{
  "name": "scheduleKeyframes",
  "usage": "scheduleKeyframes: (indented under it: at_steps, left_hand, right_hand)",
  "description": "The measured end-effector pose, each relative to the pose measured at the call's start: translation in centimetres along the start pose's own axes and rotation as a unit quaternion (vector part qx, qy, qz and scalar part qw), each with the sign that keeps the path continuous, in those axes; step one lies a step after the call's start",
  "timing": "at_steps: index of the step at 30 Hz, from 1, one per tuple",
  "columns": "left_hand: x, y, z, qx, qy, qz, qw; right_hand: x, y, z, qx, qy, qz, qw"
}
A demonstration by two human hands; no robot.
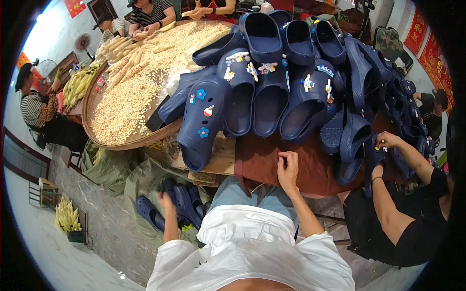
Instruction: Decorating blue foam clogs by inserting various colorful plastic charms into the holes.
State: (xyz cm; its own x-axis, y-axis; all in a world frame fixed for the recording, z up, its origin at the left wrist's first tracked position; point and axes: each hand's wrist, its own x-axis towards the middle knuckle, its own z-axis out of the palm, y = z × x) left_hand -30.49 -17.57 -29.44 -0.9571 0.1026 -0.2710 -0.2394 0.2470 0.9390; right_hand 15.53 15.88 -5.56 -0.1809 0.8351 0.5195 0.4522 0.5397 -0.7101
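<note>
My left hand [167, 201] is lowered at the left of my lap, just above navy clogs [186, 206] lying on the floor sheet. Its fingers are too small and partly hidden to tell whether they grip anything. Over the brown cloth [310, 167] at the table's front edge, my right hand [288, 170] is empty, its fingers loosely bent with a gap to the thumb. A navy clog [204, 116] with blue flower charms and a red-and-white charm leans toe-up on the table to its left. Behind stands a heap of navy clogs [266, 94], several with white character charms.
A round woven tray [87, 111] holds loose corn kernels [124, 109] and cobs. Corn ears [80, 87] lie at its left. At right, another person's hands [386, 140] work on a clog. Several people sit around the far side. A basket of corn [68, 216] stands at left.
</note>
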Motion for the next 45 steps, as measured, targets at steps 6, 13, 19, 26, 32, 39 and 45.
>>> scheduleKeyframes:
  at_steps: [6,13,19,26,32,39,45]
  left_hand:
    - [-11.2,29.3,9.1,-0.174,-0.105,0.259,0.944]
    - [-22.3,43.6,18.6,-0.015,-0.240,0.550,0.800]
    - [-25.4,44.5,19.7,0.168,-0.232,0.616,0.734]
    - [-25.0,40.2,16.3,0.080,-0.056,0.618,0.780]
    - [-25.8,33.6,15.2,-0.207,-0.184,0.321,0.906]
    - [-25.3,34.8,16.1,-0.299,-0.346,0.018,0.889]
    - [-24.6,35.8,15.2,-0.348,-0.413,0.020,0.842]
  right_hand:
    - [4.9,-2.0,-2.9,0.030,0.046,-0.032,0.998]
    - [13.0,-5.9,-4.6,0.027,0.057,-0.141,0.988]
    - [16.5,-8.9,-3.0,0.022,0.006,-0.186,0.982]
    - [16.5,-10.5,-0.4,0.018,-0.035,-0.181,0.983]
    - [16.3,-11.6,2.4,-0.003,-0.032,-0.173,0.984]
    - [18.6,-13.7,3.1,-0.099,0.009,-0.178,0.979]
    - [20.1,-13.5,4.9,-0.158,0.004,-0.174,0.972]
